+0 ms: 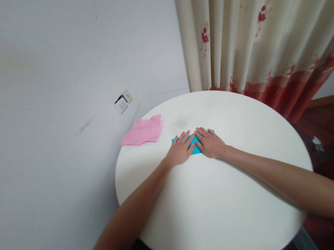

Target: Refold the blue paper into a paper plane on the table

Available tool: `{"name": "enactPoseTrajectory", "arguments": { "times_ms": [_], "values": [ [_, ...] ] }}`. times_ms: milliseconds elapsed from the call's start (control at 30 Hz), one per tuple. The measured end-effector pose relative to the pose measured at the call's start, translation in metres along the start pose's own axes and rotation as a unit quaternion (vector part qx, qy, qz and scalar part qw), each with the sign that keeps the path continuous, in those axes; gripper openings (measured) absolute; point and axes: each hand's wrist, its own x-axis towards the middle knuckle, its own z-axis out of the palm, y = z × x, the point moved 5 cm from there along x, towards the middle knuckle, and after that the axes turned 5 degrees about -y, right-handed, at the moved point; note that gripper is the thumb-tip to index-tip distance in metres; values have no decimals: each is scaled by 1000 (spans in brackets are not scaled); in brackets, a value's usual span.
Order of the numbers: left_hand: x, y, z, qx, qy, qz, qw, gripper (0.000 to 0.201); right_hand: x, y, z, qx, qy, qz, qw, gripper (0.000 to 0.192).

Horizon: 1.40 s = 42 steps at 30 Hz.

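Blue paper [196,150] | beneath left grip [179,151] and right grip [212,144] | both released, lying flat

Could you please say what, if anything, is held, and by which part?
Nothing is gripped: the left hand and right hand lie flat over opposite ends of the blue paper.

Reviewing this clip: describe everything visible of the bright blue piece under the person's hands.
The blue piece looks like thin paper, plain and evenly coloured, in an apparently oblong shape running left to right. It lies flat on the white round table, right of the pink sheet. The left hand and right hand rest palm down over its two ends, leaving bare mainly a middle patch with a near edge and bits of the far corners. Whether it is folded cannot be told.
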Motion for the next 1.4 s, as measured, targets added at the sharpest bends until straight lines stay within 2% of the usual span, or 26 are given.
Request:
{"name": "enactPoseTrajectory", "arguments": {
  "times_ms": [100, 300, 467, 600, 700, 800, 1400],
  "values": [
    [-1, 0, -1, 1, 0, -2, 1000, 57, 0, 6, -2, 0, 9, 28, 1000, 63],
    [-3, 1, -1, 1, 6, 1, 1000, 57, 1, 34, -7, 5, 22, 118, 993, 60],
    [-3, 1, -1, -2, 5, -1, 1000, 56, 0, 43, -15, 1, 71, 156, 985, 60],
    [-4, 3, -3, -1, 5, -3, 1000, 56, 1, 27, -18, -2, 92, 86, 992, 60],
    [-2, 3, -3, 3, 5, 1, 1000, 57, 0, 9, -12, 7, 65, 10, 998, 59],
    [-1, 2, -2, 4, 5, 2, 1000, 58, -1, 0, -7, 13, 34, -24, 999, 57],
    [-1, 0, 0, 6, 3, -3, 1000, 59, 1, 1, -3, 12, 6, -35, 999, 59]
  ]
}}
